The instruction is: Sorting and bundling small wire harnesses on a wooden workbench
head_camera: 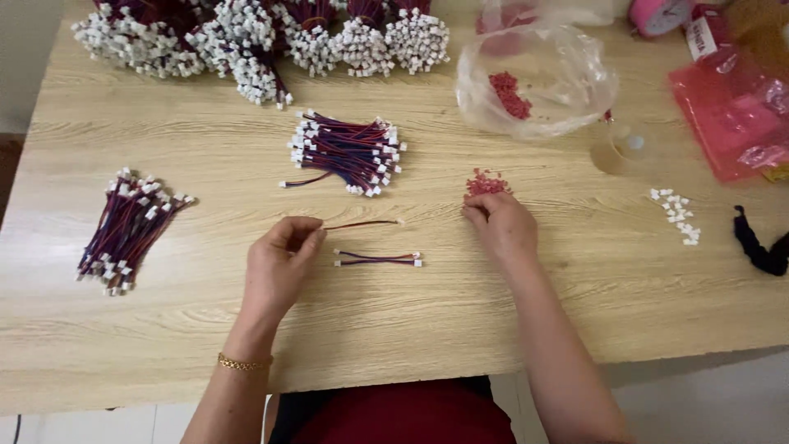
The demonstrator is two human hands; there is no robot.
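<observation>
My left hand (278, 265) pinches one end of a single red wire lead (362, 223) between thumb and fingers, the lead lying on the wooden table (493, 312). My right hand (501, 226), fingertips curled together, touches the small red connector pile (486, 183). A finished cable (378, 259) lies between both hands.

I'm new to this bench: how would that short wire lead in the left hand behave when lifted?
The wire lead, pinched by the left hand, is thin, so probably light and floppy. It lies nearly straight, suggesting slight springiness. Its small end piece looks unlikely to roll.
</observation>
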